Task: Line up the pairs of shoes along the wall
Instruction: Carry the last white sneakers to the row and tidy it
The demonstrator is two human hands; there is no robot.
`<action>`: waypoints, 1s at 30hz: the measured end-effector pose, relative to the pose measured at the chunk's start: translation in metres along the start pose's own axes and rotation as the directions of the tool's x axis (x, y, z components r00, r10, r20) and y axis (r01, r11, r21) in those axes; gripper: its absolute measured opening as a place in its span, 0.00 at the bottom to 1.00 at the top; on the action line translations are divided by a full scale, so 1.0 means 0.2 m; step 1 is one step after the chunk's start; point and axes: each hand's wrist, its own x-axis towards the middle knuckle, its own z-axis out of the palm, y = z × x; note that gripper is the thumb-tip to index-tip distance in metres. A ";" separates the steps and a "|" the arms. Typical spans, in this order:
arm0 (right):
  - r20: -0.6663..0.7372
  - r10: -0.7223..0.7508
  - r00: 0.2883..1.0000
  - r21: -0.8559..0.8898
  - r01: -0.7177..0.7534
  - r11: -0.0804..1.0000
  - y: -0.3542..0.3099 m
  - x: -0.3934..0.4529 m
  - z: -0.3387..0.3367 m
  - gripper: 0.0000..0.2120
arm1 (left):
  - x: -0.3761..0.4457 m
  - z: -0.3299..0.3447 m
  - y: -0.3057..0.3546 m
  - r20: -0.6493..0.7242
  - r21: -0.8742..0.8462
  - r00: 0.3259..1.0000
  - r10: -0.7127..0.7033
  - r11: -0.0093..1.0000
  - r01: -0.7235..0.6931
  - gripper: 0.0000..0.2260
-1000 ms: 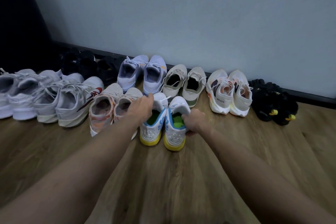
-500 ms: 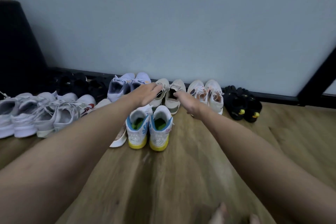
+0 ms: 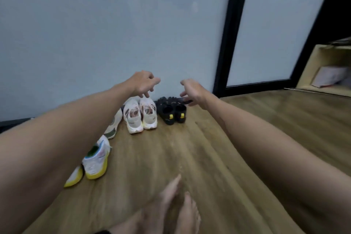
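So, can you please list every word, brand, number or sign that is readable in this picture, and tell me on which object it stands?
No text can be read.
Black shoes: small yellow heel tabs, no legible letters.
White shoes: dark heel marking, too blurred.
Yellow-soled shoe: faint heel print, too blurred.
Papers in the wooden shelf: too small and blurred.

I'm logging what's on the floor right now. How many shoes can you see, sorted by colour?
White shoes with yellow soles: 2, one mostly behind the left arm
Cream shoe with a green sole: 1, partly hidden
White shoes with pink and orange: 2
Black shoes with yellow tabs: 2
Total: 7 shoes in view
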 end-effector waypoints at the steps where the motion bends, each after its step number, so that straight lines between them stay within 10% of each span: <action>1: -0.047 0.014 0.999 -0.016 -0.015 1.000 0.04 -0.04 -0.12 0.17 | 0.01 0.05 0.11 0.039 -0.001 0.999 0.022 1.000 -0.022 0.13; 10: -0.380 0.250 0.891 -0.016 -0.277 0.961 0.45 -0.63 -1.02 0.10 | -0.04 0.60 1.14 0.228 -0.029 0.897 0.378 0.924 -0.381 0.08; 15: -0.522 0.327 0.788 -0.141 -0.458 0.878 0.59 -1.04 -1.33 0.10 | -0.27 0.98 1.68 0.344 0.170 0.749 0.566 0.747 -0.643 0.20; 19: -0.585 0.322 0.745 -0.352 -0.590 0.726 0.71 -1.39 -1.49 0.12 | -0.50 1.28 2.01 0.510 0.222 0.638 0.577 0.628 -0.746 0.11; 30: -0.841 0.340 0.420 -0.089 -0.728 0.680 1.15 -2.34 -1.84 0.05 | -1.29 1.91 2.64 0.483 -0.425 0.201 0.852 0.428 -0.798 0.10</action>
